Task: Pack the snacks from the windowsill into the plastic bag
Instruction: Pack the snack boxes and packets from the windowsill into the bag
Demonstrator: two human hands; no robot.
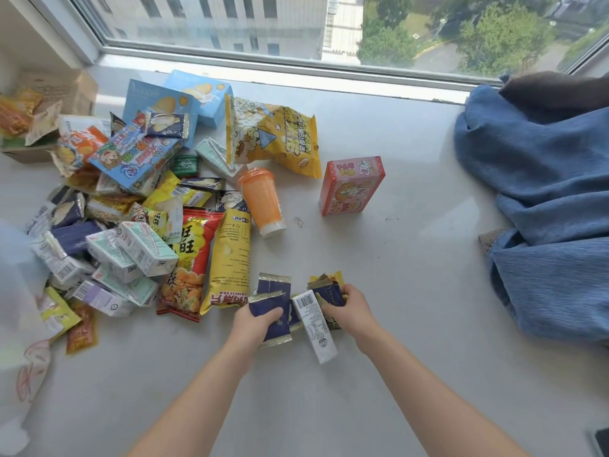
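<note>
Snacks lie heaped on the white windowsill, mostly at the left. My left hand grips a navy snack packet with silver ends. My right hand is closed on another navy packet with a yellow packet behind it. Between the hands lies a small white carton with a barcode. A further navy packet lies just beyond my left hand. The translucent plastic bag shows at the far left edge, blurred.
An orange bottle lies on its side mid-sill. A pink box stands right of it. A big yellow bag and blue boxes sit near the window. Blue cloth covers the right side.
</note>
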